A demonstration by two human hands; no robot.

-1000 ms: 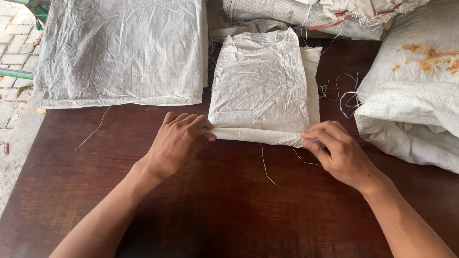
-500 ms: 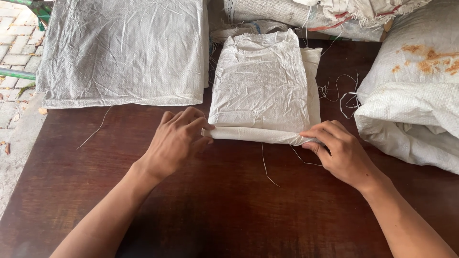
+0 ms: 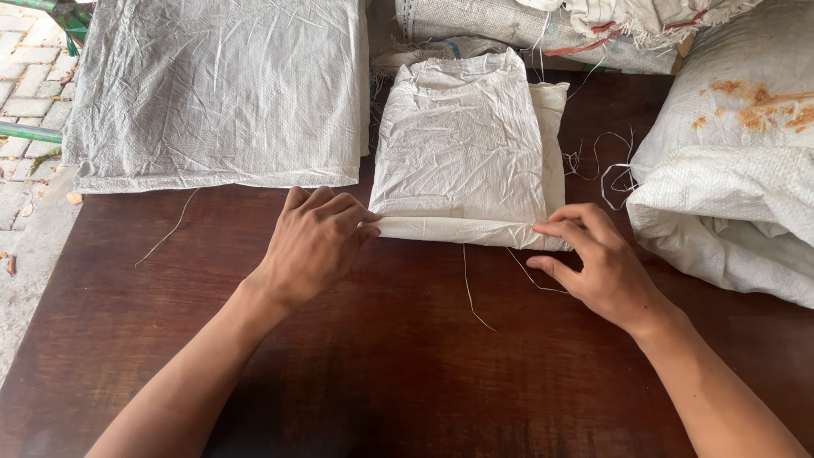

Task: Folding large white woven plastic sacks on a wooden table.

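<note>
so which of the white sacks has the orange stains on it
The bulging sack at the table's right edge; the folded sack under both hands and the flat sack on the left are unstained.

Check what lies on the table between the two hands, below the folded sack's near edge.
Head view: between the left hand and right hand, under the folded sack, the dark wooden table carries only loose pale threads.

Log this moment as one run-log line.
left hand: pinching near fold of folded woven sack | right hand: pinching same fold's right end | surface: dark wooden table
</note>
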